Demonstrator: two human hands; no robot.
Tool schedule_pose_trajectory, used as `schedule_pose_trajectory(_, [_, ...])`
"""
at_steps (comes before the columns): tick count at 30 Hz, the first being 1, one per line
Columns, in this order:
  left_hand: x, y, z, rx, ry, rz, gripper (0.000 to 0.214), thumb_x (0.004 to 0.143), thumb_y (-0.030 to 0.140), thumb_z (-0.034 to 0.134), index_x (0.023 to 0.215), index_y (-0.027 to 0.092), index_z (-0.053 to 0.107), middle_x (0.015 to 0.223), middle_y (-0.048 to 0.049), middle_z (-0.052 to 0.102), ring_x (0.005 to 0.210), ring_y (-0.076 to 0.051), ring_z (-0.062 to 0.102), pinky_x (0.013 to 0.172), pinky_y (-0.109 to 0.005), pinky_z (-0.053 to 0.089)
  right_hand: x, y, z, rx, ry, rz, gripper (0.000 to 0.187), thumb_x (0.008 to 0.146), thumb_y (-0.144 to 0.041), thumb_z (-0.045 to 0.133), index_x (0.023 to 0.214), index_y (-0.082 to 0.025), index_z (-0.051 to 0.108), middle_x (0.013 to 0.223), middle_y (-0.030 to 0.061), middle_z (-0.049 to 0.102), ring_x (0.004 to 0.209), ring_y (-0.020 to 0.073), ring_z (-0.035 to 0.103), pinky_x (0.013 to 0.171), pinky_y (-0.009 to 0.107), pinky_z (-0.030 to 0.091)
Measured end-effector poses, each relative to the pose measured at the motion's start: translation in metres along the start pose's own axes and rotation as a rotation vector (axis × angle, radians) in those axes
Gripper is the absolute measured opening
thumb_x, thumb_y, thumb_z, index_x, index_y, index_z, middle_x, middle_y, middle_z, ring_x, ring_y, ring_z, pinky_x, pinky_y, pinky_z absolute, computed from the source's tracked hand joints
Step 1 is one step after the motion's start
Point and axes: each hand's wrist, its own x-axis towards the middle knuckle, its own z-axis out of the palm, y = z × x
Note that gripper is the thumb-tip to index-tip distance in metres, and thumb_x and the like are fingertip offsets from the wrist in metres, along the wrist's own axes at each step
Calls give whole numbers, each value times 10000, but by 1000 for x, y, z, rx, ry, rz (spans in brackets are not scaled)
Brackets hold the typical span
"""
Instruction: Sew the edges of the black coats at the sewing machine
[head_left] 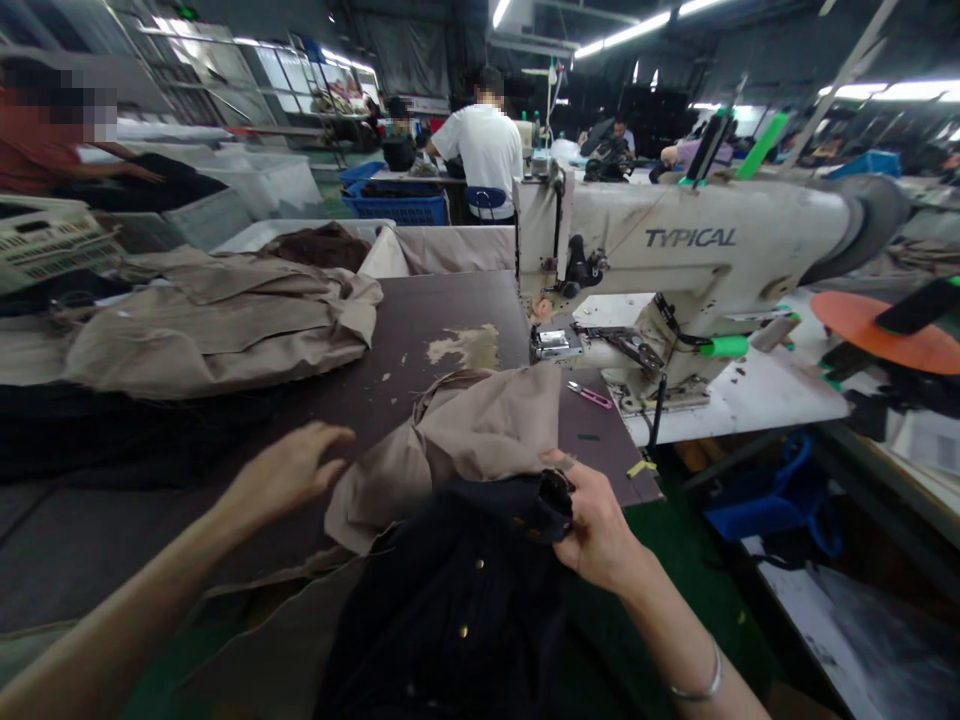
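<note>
My left hand (296, 470) is open above the dark tabletop, its thumb and fingers apart and nothing in them. Just to its right lies a crumpled beige cloth piece (480, 420), partly hanging over the table's front edge. My right hand (596, 525) is closed on the edge of a black garment (457, 570) with brass-coloured buttons, its fingertips also at the beige cloth's right end. This black garment covers the lower middle of the view; whether it is worn or loose, I cannot tell. Pink-handled thread snips (590, 394) lie beyond my right hand.
A white sewing machine (690, 235) stands at the right, with green thread cones and an orange disc (885, 330) beside it. Beige garments (225, 320) are piled at the left. A blue stool-like object (780, 505) is below right. Several people sit farther back.
</note>
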Motion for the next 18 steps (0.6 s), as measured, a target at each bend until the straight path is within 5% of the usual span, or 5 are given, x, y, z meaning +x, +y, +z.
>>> schedule_pose_trajectory(4, [26,90,-11,327,-334,500,709,779,168,649,1458,218,452,1489,-57,461,1386,-254,375,1194,-412,233,12,-7,-7,-81,-151,-77,138,732,-38,476,657,-152,500,897,57,540,795,136,503,676,250,384])
schedule_pose_trajectory(8, [30,151,31,473,-655,792,500,773,77,587,1256,204,585,1196,-57,640,1157,-225,548,1030,-327,400,13,-10,-9,-202,-201,-147,129,725,-36,492,741,-161,521,974,61,552,827,149,484,702,276,368])
schedule_pose_trajectory(11, [19,139,62,503,-616,853,211,755,43,507,885,180,601,810,-31,621,753,-183,564,671,-278,408,1,-2,-1,-269,-3,-183,149,725,-26,479,703,-171,447,797,39,499,730,142,422,652,277,314])
schedule_pose_trajectory(15, [-20,81,96,347,-305,989,225,836,52,369,705,192,487,691,-48,545,628,-169,478,587,-297,351,-15,9,11,-197,409,-80,194,782,-31,500,735,-188,396,687,0,423,669,122,407,614,253,305])
schedule_pose_trajectory(18, [-44,48,118,182,-255,1011,266,933,198,375,706,207,513,686,-58,571,658,-174,524,618,-287,418,-15,8,7,-105,278,128,211,763,-112,593,947,-186,522,970,63,577,911,164,533,771,290,416])
